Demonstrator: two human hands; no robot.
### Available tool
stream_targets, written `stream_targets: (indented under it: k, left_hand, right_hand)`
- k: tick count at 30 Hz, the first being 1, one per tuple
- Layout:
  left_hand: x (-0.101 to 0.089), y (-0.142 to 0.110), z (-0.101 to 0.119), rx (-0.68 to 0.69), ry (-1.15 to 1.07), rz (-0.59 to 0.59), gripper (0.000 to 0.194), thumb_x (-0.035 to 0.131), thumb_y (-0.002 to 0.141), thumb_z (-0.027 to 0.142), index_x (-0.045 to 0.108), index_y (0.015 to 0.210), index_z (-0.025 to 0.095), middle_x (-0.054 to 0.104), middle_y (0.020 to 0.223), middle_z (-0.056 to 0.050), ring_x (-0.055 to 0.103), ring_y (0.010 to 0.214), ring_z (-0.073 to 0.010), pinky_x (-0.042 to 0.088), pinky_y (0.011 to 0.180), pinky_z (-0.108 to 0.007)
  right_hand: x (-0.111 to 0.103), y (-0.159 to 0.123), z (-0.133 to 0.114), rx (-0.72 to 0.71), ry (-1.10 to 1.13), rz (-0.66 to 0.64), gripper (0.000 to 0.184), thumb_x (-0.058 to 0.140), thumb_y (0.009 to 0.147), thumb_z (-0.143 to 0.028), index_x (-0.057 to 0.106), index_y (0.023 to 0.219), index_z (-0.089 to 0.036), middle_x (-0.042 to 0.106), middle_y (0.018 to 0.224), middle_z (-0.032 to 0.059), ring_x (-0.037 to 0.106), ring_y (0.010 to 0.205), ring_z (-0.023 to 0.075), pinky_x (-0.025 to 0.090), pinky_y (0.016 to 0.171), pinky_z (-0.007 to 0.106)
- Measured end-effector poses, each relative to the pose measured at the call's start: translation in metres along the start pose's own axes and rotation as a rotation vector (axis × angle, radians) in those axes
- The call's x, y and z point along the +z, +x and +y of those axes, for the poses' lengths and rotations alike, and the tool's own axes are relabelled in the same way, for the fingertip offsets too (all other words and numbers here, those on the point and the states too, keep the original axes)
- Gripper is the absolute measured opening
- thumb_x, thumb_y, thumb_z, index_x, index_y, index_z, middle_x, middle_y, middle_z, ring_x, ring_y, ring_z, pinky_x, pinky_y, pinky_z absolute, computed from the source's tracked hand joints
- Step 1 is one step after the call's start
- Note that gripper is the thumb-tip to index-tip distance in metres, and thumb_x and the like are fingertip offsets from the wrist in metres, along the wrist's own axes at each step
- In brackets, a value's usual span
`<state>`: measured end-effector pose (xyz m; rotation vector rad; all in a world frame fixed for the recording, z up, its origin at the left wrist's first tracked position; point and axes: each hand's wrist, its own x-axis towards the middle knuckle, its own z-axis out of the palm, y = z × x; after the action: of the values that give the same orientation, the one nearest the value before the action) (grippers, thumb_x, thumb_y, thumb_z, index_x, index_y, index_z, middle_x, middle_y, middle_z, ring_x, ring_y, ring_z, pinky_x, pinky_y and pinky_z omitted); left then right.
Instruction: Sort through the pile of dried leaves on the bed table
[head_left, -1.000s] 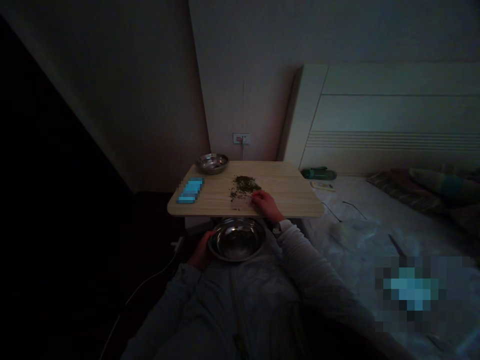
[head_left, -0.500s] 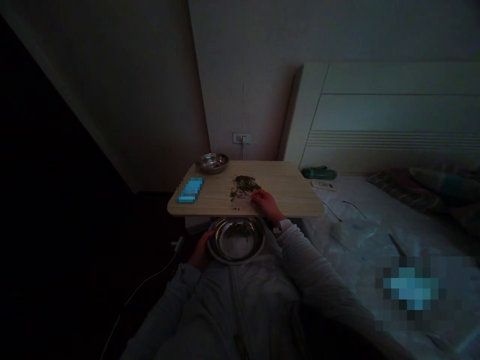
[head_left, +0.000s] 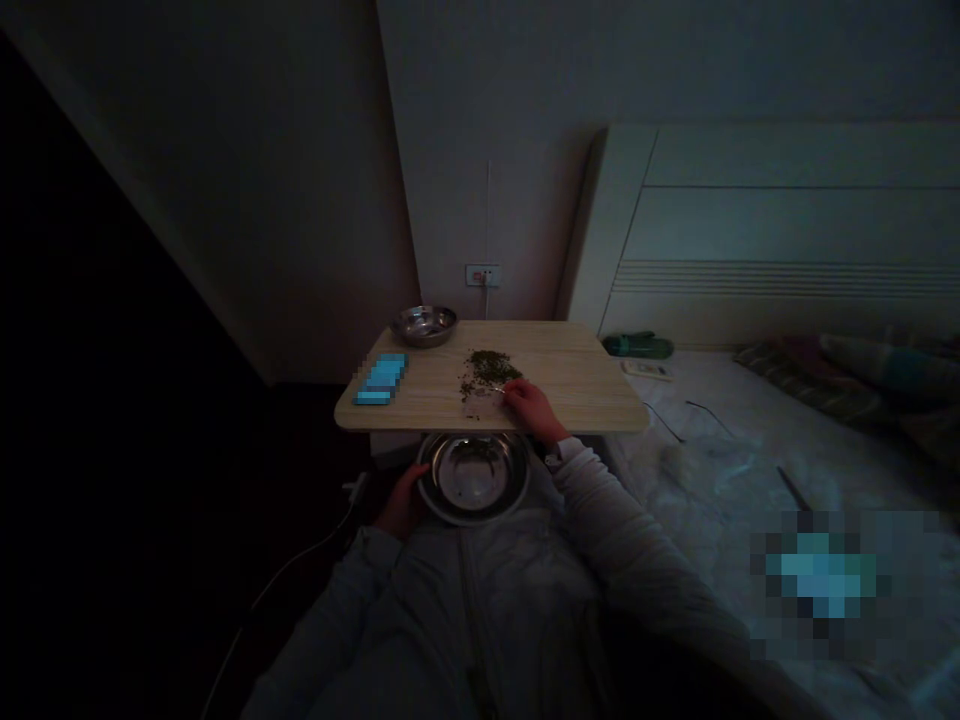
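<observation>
A pile of small dark green bits (head_left: 487, 370) lies on a light wooden table (head_left: 585, 385) in a dim room. My right hand (head_left: 529, 407) rests on the table at the pile's near right edge, fingers curled toward the bits. Whether it holds any is too dark to see. My left hand (head_left: 401, 500) grips the left rim of a steel bowl (head_left: 472, 478) held just below the table's front edge, over my lap. A few green bits lie inside that bowl.
A second, smaller steel bowl (head_left: 424, 324) sits at the table's far left corner, with a lit blue phone (head_left: 381, 378) in front of it. A bed with a white headboard (head_left: 780, 230) lies to the right, a wall socket (head_left: 482, 275) behind the table.
The steel bowl in my left hand has shifted slightly up toward the table edge. My right hand stays by the pile, barely moved.
</observation>
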<state>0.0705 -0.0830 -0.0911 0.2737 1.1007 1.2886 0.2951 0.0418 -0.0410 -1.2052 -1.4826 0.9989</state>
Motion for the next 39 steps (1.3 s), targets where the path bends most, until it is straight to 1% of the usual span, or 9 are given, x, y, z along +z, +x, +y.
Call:
stream_targets:
  k: [3, 7, 12, 17, 22, 26, 29, 34, 39]
  left_hand:
    - [0.004, -0.003, 0.001, -0.006, 0.027, 0.048, 0.010, 0.062, 0.074, 0.017, 0.072, 0.074, 0.019, 0.076, 0.069, -0.004, 0.074, 0.095, -0.0276, 0.056, 0.084, -0.035]
    - [0.007, -0.007, 0.003, 0.031, 0.062, 0.048, 0.017, 0.063, 0.072, 0.018, 0.074, 0.085, 0.019, 0.079, 0.081, -0.005, 0.071, 0.107, -0.0298, 0.054, 0.093, -0.039]
    - [0.002, -0.007, 0.004, 0.126, 0.089, 0.059, 0.016, 0.068, 0.066, 0.012, 0.072, 0.078, 0.022, 0.079, 0.082, -0.005, 0.066, 0.118, -0.0292, 0.051, 0.099, -0.035]
    - [0.002, -0.005, 0.003, 0.066, 0.078, 0.062, 0.011, 0.065, 0.070, 0.014, 0.072, 0.075, 0.021, 0.078, 0.078, -0.005, 0.069, 0.111, -0.0299, 0.054, 0.094, -0.038]
    - [0.006, -0.002, 0.001, 0.026, 0.064, 0.036, 0.006, 0.066, 0.072, 0.018, 0.072, 0.073, 0.021, 0.077, 0.074, -0.006, 0.071, 0.104, -0.0299, 0.055, 0.089, -0.037]
    - [0.002, -0.003, 0.000, 0.033, 0.070, 0.038, 0.005, 0.069, 0.069, 0.017, 0.071, 0.072, 0.022, 0.076, 0.072, -0.004, 0.071, 0.105, -0.0303, 0.054, 0.090, -0.037]
    - [0.000, -0.005, 0.001, 0.058, 0.074, 0.046, 0.010, 0.071, 0.065, 0.014, 0.070, 0.071, 0.022, 0.077, 0.074, -0.003, 0.070, 0.106, -0.0290, 0.054, 0.090, -0.035]
    - [0.005, -0.005, 0.002, 0.011, 0.070, 0.056, 0.004, 0.069, 0.068, 0.019, 0.069, 0.066, 0.021, 0.074, 0.066, -0.004, 0.072, 0.099, -0.0307, 0.055, 0.086, -0.038]
    - [0.008, -0.007, 0.003, 0.030, 0.056, 0.075, 0.004, 0.067, 0.067, 0.018, 0.068, 0.064, 0.021, 0.074, 0.066, -0.002, 0.073, 0.095, -0.0275, 0.054, 0.085, -0.034]
  right_hand:
    - [0.001, 0.000, 0.000, -0.009, -0.010, -0.004, 0.011, 0.056, 0.067, -0.031, 0.060, 0.072, -0.021, 0.064, 0.061, -0.0028, 0.058, 0.063, 0.0154, 0.047, 0.065, 0.028]
    - [0.000, -0.001, -0.001, -0.017, -0.027, -0.002, 0.012, 0.056, 0.067, -0.030, 0.061, 0.073, -0.021, 0.064, 0.061, -0.0033, 0.057, 0.062, 0.0147, 0.045, 0.062, 0.027]
    - [-0.001, -0.003, -0.006, 0.001, -0.043, -0.002, 0.009, 0.056, 0.067, -0.027, 0.061, 0.073, -0.022, 0.064, 0.061, -0.0032, 0.058, 0.063, 0.0157, 0.048, 0.067, 0.029]
    - [-0.002, -0.005, -0.010, -0.014, -0.058, -0.023, 0.008, 0.056, 0.067, -0.026, 0.061, 0.072, -0.021, 0.064, 0.062, -0.0024, 0.058, 0.066, 0.0162, 0.048, 0.070, 0.030]
    - [-0.001, -0.005, -0.010, 0.014, -0.072, -0.019, 0.005, 0.057, 0.069, -0.024, 0.060, 0.070, -0.021, 0.064, 0.063, -0.0011, 0.059, 0.067, 0.0169, 0.048, 0.072, 0.031]
    - [0.000, -0.004, -0.008, -0.001, -0.038, -0.030, 0.009, 0.056, 0.070, -0.030, 0.059, 0.071, -0.022, 0.063, 0.062, -0.0011, 0.057, 0.065, 0.0173, 0.048, 0.070, 0.031]
    - [-0.001, -0.003, -0.006, -0.005, -0.046, -0.028, 0.011, 0.055, 0.068, -0.031, 0.059, 0.074, -0.022, 0.063, 0.064, -0.0014, 0.056, 0.066, 0.0172, 0.047, 0.072, 0.031]
    - [-0.002, -0.003, -0.005, -0.029, -0.091, -0.029, 0.011, 0.056, 0.067, -0.032, 0.060, 0.072, -0.022, 0.064, 0.065, -0.0012, 0.057, 0.068, 0.0171, 0.046, 0.073, 0.031]
    - [-0.002, -0.005, -0.008, -0.011, -0.084, -0.055, 0.009, 0.055, 0.066, -0.028, 0.060, 0.070, -0.022, 0.065, 0.063, -0.0018, 0.057, 0.065, 0.0166, 0.046, 0.069, 0.030]
